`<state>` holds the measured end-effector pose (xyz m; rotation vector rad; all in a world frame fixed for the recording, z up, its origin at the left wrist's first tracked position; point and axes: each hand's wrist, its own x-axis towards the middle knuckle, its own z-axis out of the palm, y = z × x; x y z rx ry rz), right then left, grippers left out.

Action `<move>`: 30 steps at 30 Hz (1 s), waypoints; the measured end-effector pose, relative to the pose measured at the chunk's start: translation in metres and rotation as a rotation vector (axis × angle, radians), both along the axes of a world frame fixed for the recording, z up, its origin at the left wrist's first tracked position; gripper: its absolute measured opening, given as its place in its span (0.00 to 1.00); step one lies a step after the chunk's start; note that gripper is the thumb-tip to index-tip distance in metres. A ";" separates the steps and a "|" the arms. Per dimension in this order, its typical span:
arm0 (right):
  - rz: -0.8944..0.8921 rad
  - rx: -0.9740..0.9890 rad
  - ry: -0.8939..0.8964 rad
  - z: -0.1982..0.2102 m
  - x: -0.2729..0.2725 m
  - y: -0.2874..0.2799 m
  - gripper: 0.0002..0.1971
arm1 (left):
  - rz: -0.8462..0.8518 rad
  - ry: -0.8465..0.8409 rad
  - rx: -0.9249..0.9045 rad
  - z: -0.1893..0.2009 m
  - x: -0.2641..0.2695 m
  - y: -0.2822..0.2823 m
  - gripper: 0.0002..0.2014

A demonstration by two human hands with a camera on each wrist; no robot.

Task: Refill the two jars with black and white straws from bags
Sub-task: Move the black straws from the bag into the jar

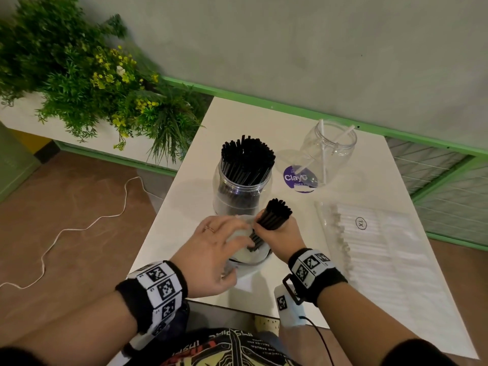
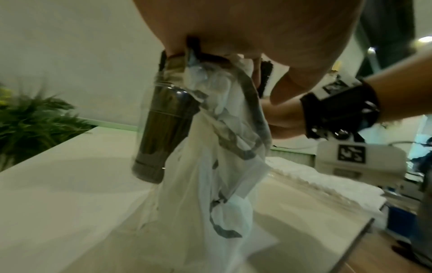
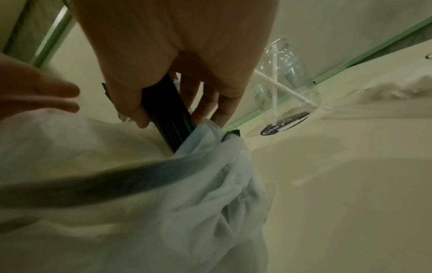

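Head view: the left hand (image 1: 211, 253) covers most of the crumpled bag (image 1: 247, 256), fingers gripping its mouth. The right hand (image 1: 281, 237) grips a bundle of black straws (image 1: 274, 216), lower ends still inside. Behind, one jar (image 1: 241, 190) stands packed with black straws; the clear jar (image 1: 328, 150) holds two white ones.

Left wrist view: blurred (bag (image 2: 210, 166) hanging from the fingers).

Right wrist view: the bundle (image 3: 167, 114) enters the bag (image 3: 210, 184), its lower end hidden.

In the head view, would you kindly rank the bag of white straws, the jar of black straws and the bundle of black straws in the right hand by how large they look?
1. Bag of white straws: largest.
2. Jar of black straws.
3. Bundle of black straws, gripped by the right hand: smallest, though partly hidden.
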<state>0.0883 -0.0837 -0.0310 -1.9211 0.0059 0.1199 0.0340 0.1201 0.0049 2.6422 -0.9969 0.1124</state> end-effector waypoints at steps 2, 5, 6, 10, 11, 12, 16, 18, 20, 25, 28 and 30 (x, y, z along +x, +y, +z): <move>0.045 -0.042 0.019 -0.001 0.000 0.002 0.17 | -0.056 0.008 0.081 -0.011 0.000 -0.006 0.22; 0.054 -0.038 0.052 -0.003 -0.002 -0.001 0.22 | -0.026 0.142 0.254 -0.036 -0.001 -0.008 0.23; 0.066 -0.044 0.051 -0.002 -0.004 -0.003 0.20 | -0.013 0.195 0.309 -0.044 -0.002 -0.008 0.26; 0.115 0.005 0.076 0.001 -0.008 -0.020 0.07 | -0.006 0.409 0.476 -0.070 -0.008 -0.005 0.36; 0.129 0.032 0.075 0.000 -0.008 -0.026 0.07 | 0.007 0.444 0.500 -0.076 -0.010 -0.005 0.36; 0.138 0.041 0.072 0.000 -0.009 -0.032 0.06 | 0.028 0.469 0.501 -0.081 -0.011 -0.005 0.36; 0.171 0.031 0.076 -0.001 -0.010 -0.051 0.05 | 0.098 0.499 0.503 -0.096 -0.011 -0.019 0.38; 0.157 0.032 0.079 0.003 -0.009 -0.062 0.05 | 0.101 0.501 0.511 -0.100 -0.008 -0.031 0.41; 0.122 0.059 0.078 0.010 -0.009 -0.072 0.04 | 0.121 0.505 0.492 -0.102 -0.005 -0.041 0.40; 0.084 0.117 0.003 0.055 0.008 -0.105 0.05 | 0.245 0.583 0.459 -0.096 0.010 -0.071 0.31; 0.163 0.155 -0.024 0.091 0.021 -0.113 0.04 | 0.322 0.641 0.434 -0.089 0.016 -0.083 0.29; 0.249 0.175 -0.065 0.114 0.028 -0.111 0.08 | 0.396 0.617 0.366 -0.081 0.015 -0.085 0.24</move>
